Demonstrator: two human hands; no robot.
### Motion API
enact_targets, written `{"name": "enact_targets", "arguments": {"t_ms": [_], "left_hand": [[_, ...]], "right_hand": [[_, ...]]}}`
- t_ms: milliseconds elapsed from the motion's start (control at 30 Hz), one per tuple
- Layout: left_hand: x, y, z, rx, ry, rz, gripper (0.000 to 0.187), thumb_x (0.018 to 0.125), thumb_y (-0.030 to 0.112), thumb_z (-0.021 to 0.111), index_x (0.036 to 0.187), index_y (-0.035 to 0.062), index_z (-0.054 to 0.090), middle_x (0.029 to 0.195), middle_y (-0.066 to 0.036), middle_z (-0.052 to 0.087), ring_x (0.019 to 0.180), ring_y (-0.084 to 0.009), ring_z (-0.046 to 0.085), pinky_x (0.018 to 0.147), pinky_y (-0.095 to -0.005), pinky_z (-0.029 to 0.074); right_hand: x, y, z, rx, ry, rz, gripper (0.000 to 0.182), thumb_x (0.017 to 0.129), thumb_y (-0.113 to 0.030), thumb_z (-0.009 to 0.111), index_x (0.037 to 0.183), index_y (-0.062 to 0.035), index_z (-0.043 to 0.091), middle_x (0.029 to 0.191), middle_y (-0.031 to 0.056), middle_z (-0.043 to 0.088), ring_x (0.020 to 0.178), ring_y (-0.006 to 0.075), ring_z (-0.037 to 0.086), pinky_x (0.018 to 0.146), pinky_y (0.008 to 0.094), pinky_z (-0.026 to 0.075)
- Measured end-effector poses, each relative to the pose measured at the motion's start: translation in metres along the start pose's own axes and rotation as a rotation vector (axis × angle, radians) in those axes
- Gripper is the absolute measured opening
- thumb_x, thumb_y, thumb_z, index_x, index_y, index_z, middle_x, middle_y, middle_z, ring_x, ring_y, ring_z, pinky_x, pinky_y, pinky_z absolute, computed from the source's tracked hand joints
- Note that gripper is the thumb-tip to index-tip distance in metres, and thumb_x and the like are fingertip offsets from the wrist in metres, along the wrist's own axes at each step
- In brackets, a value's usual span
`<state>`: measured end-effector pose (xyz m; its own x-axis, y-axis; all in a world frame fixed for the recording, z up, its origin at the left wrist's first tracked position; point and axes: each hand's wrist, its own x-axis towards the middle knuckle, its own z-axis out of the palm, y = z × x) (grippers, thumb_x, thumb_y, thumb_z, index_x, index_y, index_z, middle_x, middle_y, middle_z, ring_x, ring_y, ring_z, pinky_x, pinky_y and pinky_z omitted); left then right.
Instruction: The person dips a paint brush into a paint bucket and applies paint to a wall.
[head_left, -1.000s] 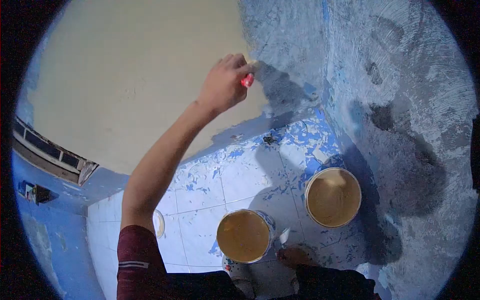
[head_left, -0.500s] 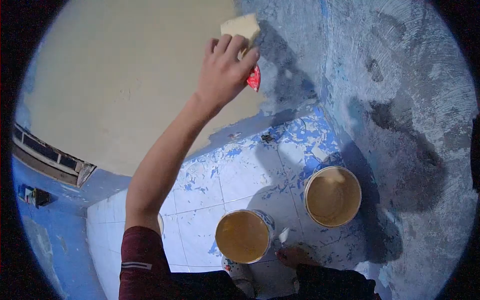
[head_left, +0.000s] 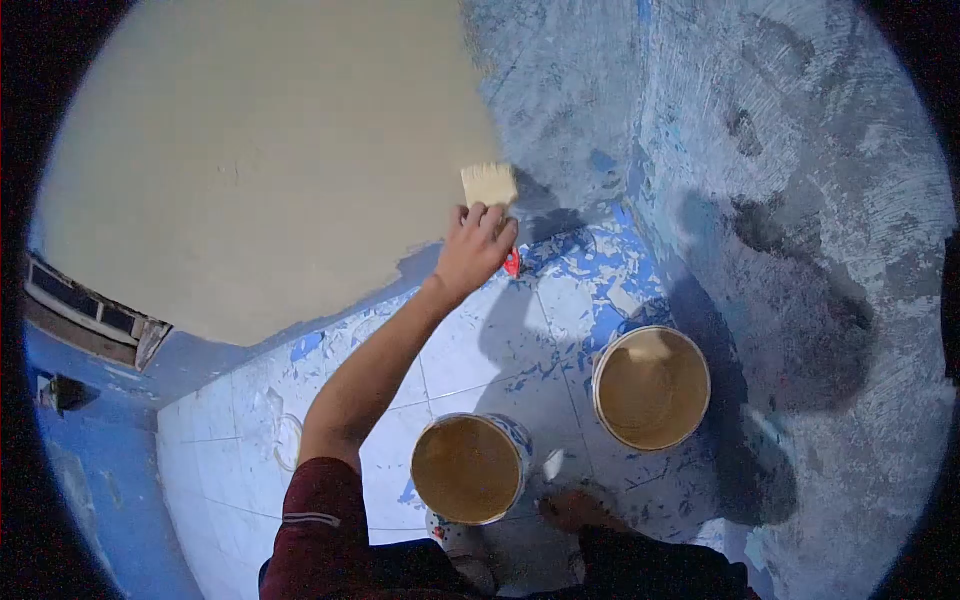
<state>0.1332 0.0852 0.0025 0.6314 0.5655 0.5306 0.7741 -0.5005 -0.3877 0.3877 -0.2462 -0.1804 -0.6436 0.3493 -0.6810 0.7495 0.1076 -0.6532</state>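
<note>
My left hand [head_left: 475, 250] is closed around a wide paintbrush. Cream-coated bristles of the paintbrush [head_left: 489, 184] point up against the wall, at the right border of the beige painted area [head_left: 300, 170]. Below my fingers pokes the tip of its red handle. Bare, patchy blue-grey wall [head_left: 560, 100] lies just right of the bristles. Two round buckets stand on the floor beneath: a left bucket [head_left: 467, 470] and a right bucket [head_left: 652, 388], both with tan paint inside. My right hand is out of the picture.
White floor tiles [head_left: 470, 360] are strewn with blue and white paint flakes [head_left: 600, 270]. To the right rises a rough, scraped wall [head_left: 820, 220]. A barred vent opening [head_left: 90, 310] sits at far left. My foot [head_left: 570, 508] is beside the left bucket.
My left hand has brought the paintbrush down along the edge of the beige area, closer to the floor. The view has shifted slightly.
</note>
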Motion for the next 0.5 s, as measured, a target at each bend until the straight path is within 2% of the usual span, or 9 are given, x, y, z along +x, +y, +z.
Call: {"name": "enact_targets", "arguments": {"t_ms": [33,100,133,200,233,333,400,500], "left_hand": [[-0.01,0.004,0.008,-0.027,-0.026,-0.002,0.025,0.075,0.017,0.06,0.098,0.007,0.062,0.105,-0.01,0.054,0.094,-0.0262,0.052,0.076,-0.0423,0.04],[-0.027,0.01,0.027,-0.03,-0.037,0.003,0.024,0.076,0.017,0.059,0.098,0.0066,0.062,0.107,-0.011,0.054,0.096,-0.0279,0.051,0.078,-0.0428,0.04],[-0.034,0.014,0.033,-0.05,-0.085,-0.002,0.024,0.076,0.017,0.059,0.097,0.0065,0.062,0.107,-0.012,0.054,0.097,-0.0286,0.051,0.078,-0.043,0.04],[-0.045,0.022,0.043,-0.087,-0.154,-0.025,0.023,0.076,0.017,0.059,0.097,0.0071,0.062,0.106,-0.011,0.054,0.099,-0.0284,0.05,0.08,-0.0436,0.039],[-0.049,0.025,0.047,-0.088,-0.155,-0.026,0.023,0.076,0.017,0.059,0.097,0.0071,0.062,0.106,-0.011,0.054,0.099,-0.0284,0.05,0.08,-0.0436,0.039],[-0.053,0.026,0.05,-0.151,-0.272,-0.055,0.023,0.075,0.016,0.06,0.096,0.0083,0.063,0.103,-0.01,0.054,0.1,-0.0272,0.05,0.082,-0.0434,0.038],[-0.052,0.023,0.05,-0.215,-0.308,-0.072,0.023,0.074,0.015,0.06,0.096,0.0094,0.063,0.1,-0.009,0.054,0.101,-0.0262,0.049,0.084,-0.0434,0.038],[-0.038,0.008,0.046,-0.167,-0.257,-0.051,0.025,0.072,0.015,0.062,0.097,0.0099,0.063,0.1,-0.01,0.054,0.101,-0.0264,0.05,0.084,-0.0427,0.039]], "right_hand": [[-0.001,0.002,0.005,-0.007,-0.001,0.003,0.04,0.093,-0.045,0.043,0.099,-0.0114,0.064,0.087,0.0198,0.064,0.085,0.0382,0.063,0.077,0.0492,0.047],[-0.001,0.004,0.01,0.095,0.171,-0.079,0.043,0.093,-0.049,0.04,0.103,-0.0136,0.063,0.083,0.0196,0.064,0.083,0.0382,0.063,0.076,0.0492,0.048],[-0.005,-0.005,0.001,0.092,0.169,-0.075,0.043,0.093,-0.049,0.04,0.103,-0.0136,0.063,0.083,0.0196,0.064,0.083,0.0382,0.063,0.076,0.0492,0.048],[-0.011,-0.02,-0.016,0.007,-0.029,0.107,0.041,0.094,-0.048,0.041,0.105,-0.0143,0.061,0.086,0.0185,0.064,0.084,0.0378,0.063,0.077,0.0485,0.048],[-0.007,-0.01,-0.01,0.006,-0.03,0.108,0.041,0.094,-0.048,0.041,0.105,-0.0143,0.061,0.086,0.0185,0.064,0.084,0.0378,0.063,0.077,0.0485,0.048],[0.002,0.008,0.004,-0.056,-0.004,-0.061,0.042,0.094,-0.048,0.04,0.104,-0.0127,0.061,0.086,0.0185,0.064,0.082,0.0388,0.063,0.075,0.0485,0.048],[-0.003,0.004,0.007,-0.069,0.195,-0.133,0.04,0.093,-0.048,0.042,0.104,-0.0141,0.061,0.087,0.0184,0.064,0.082,0.039,0.063,0.074,0.0491,0.049],[0.003,0.009,0.016,0.062,0.228,-0.106,0.04,0.092,-0.048,0.044,0.103,-0.0134,0.061,0.086,0.0196,0.064,0.082,0.0391,0.063,0.074,0.0507,0.049]]}}
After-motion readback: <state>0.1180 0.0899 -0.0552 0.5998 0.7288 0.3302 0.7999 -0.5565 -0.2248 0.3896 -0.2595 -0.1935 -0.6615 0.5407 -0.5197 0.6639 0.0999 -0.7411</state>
